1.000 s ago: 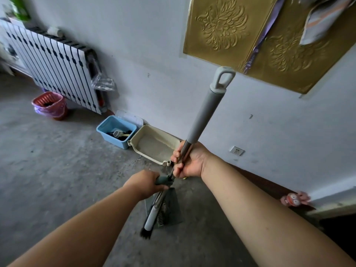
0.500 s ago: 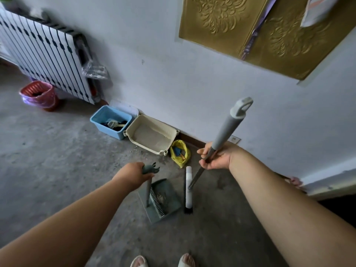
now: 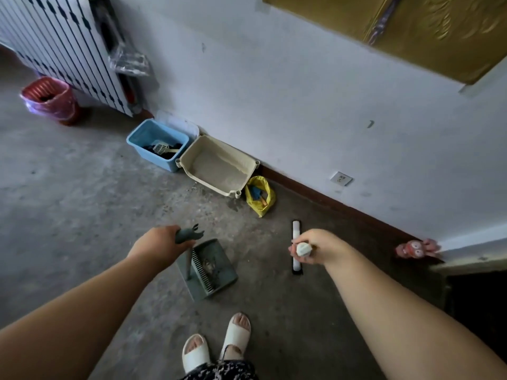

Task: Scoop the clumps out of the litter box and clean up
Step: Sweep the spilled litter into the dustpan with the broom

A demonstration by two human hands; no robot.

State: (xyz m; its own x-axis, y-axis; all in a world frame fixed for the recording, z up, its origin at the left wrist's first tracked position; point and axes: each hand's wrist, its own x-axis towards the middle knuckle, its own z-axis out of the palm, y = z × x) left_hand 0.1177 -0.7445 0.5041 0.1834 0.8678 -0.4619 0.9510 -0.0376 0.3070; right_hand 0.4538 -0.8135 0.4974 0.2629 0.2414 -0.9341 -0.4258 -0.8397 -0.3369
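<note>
Left hand (image 3: 162, 242): fingers clamped around the top of the dustpan (image 3: 219, 275) handle; the pan stands on the concrete floor (image 3: 68, 204). Right hand (image 3: 319, 246): fingers curled tight around the broom (image 3: 296, 266) handle, seen end-on; the broom head rests on the floor at the pan's 3 o'clock, apart from it. Litter box (image 3: 226, 152): against the wall at the pan's 12 o'clock, litter inside. Blue bin (image 3: 142, 152) holding a scoop (image 3: 160, 147) touches the box at its 10 o'clock. Yellow bag (image 3: 262, 208) lies just beside the box's 4 o'clock corner.
</note>
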